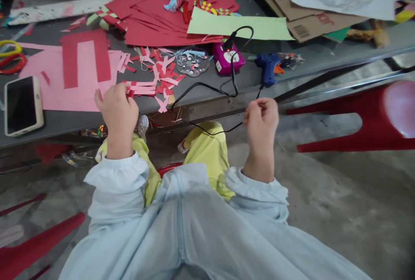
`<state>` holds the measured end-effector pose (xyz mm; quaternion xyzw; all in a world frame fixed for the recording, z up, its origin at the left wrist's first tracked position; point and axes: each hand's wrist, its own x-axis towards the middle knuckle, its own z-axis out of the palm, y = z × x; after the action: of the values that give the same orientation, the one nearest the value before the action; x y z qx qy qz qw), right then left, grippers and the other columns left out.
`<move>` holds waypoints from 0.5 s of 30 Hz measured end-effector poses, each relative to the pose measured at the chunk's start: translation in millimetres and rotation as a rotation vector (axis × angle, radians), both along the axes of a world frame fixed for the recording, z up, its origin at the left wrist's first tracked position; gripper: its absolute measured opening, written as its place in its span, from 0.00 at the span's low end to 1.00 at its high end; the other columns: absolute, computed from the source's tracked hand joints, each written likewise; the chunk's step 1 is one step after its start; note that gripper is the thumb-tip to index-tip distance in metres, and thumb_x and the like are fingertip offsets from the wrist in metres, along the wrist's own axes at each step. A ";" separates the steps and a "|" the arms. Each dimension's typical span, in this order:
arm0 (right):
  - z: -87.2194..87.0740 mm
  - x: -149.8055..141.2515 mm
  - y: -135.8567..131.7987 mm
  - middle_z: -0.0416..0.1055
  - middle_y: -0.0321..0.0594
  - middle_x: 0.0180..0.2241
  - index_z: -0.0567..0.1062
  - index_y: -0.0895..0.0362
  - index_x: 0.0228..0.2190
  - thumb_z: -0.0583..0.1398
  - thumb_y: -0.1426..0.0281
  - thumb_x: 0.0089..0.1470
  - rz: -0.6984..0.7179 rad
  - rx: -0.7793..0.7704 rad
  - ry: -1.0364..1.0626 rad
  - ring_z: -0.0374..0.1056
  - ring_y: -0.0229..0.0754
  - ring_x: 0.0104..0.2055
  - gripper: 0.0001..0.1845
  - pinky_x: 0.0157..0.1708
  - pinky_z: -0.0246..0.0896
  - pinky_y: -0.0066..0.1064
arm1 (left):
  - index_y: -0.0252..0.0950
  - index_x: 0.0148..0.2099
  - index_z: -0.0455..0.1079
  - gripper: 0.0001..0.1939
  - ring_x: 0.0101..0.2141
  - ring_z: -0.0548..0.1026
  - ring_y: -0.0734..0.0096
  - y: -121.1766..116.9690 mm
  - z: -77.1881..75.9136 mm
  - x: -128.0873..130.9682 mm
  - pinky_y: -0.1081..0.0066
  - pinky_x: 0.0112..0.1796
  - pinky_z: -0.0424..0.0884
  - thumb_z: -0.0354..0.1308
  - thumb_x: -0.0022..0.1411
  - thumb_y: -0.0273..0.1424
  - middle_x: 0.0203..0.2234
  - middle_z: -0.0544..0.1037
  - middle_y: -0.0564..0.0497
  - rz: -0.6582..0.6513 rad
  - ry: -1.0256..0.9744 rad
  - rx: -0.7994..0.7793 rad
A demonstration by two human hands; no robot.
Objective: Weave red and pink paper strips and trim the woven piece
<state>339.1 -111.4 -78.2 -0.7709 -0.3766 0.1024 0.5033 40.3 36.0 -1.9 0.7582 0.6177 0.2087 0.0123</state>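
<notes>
My left hand is over the front edge of the grey table, its thumb and forefinger closed on the end of a small woven piece of pink and red paper strips. The strips' loose ends point right. My right hand, just off the table edge, is closed on the thin black cord of a blue glue gun. Beyond this hand the gun lies on the table, and the cord loops away to the left below the edge. Pink paper with red cut paper on it lies beside my left hand.
A phone and scissors lie at left. A purple power socket with a plugged cable stands near a dish of small beads. Red sheets, a light green strip and cardboard lie behind. A red stool stands right.
</notes>
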 end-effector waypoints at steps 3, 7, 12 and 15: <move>7.2 -40.1 7.1 0.60 0.30 0.22 0.65 0.52 0.33 0.55 0.60 0.55 0.087 -0.038 0.158 0.56 0.35 0.22 0.09 0.24 0.52 0.31 | 0.39 0.47 0.72 0.18 0.51 0.73 0.57 0.4 0.5 -3.9 0.50 0.61 0.60 0.51 0.57 0.20 0.46 0.78 0.45 0.029 -0.067 0.082; 7.5 -71.5 19.3 0.64 0.32 0.23 0.68 0.53 0.30 0.56 0.63 0.54 0.304 -0.170 0.136 0.60 0.36 0.25 0.07 0.28 0.54 0.30 | 0.41 0.43 0.73 0.15 0.46 0.73 0.61 -14.8 -8.4 -9.4 0.57 0.51 0.70 0.51 0.58 0.20 0.41 0.77 0.46 -0.070 -0.131 0.271; -11.2 -87.3 34.6 0.67 0.32 0.23 0.69 0.54 0.30 0.56 0.64 0.55 0.514 -0.409 0.043 0.63 0.38 0.26 0.06 0.29 0.53 0.30 | 0.37 0.41 0.73 0.12 0.37 0.77 0.65 -59.5 -40.8 3.5 0.67 0.40 0.72 0.49 0.61 0.24 0.32 0.79 0.48 -0.248 -0.145 0.170; -24.1 -93.4 42.5 0.70 0.34 0.24 0.71 0.55 0.34 0.57 0.65 0.55 0.534 -0.457 0.014 0.66 0.40 0.29 0.07 0.31 0.54 0.31 | 0.36 0.45 0.74 0.13 0.38 0.79 0.62 -76.7 -57.5 18.3 0.67 0.39 0.70 0.51 0.63 0.27 0.38 0.81 0.47 -0.159 0.011 -0.092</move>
<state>245.7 -68.9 -102.3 -0.7374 -0.5287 0.3172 0.2758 58.6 -40.7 -59.5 0.8046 0.5644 0.1744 0.0605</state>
